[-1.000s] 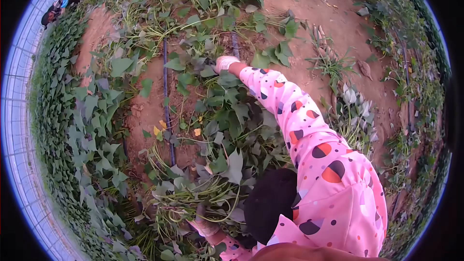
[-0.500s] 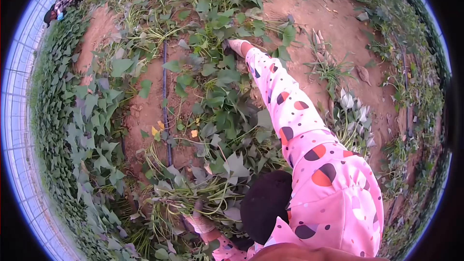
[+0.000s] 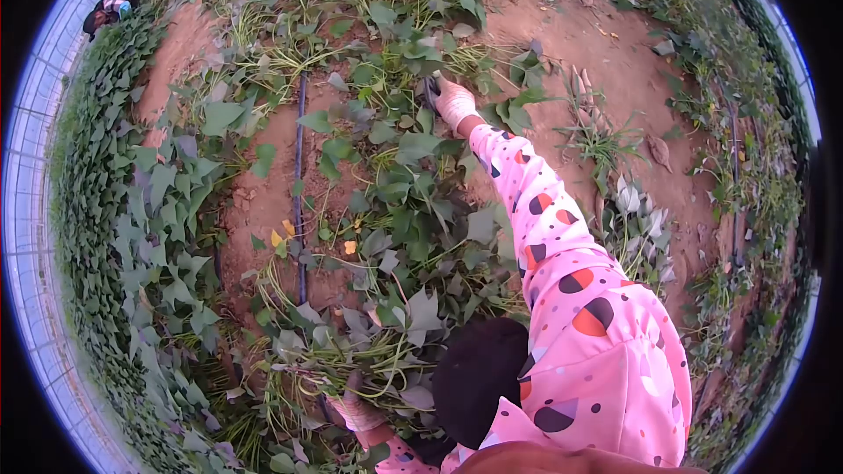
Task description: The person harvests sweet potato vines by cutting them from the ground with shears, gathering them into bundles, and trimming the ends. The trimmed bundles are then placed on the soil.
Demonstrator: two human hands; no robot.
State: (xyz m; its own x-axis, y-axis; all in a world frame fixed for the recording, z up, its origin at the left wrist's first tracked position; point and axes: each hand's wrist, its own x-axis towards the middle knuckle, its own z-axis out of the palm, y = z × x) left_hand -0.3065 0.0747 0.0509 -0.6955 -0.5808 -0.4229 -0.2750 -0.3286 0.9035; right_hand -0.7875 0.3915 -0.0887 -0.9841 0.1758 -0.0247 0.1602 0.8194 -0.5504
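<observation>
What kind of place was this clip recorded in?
Most likely a crop bed inside a greenhouse or polytunnel: leafy vines sprawl over bare reddish soil, a dark irrigation hose runs along the bed, and a pale gridded wall curves along the left edge.

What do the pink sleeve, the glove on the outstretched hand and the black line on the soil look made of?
The sleeve: matte printed fabric, creasing softly. The glove on the right hand: probably pale knit cloth; too small to confirm. The black line: likely smooth plastic hose, thin and straight.
</observation>
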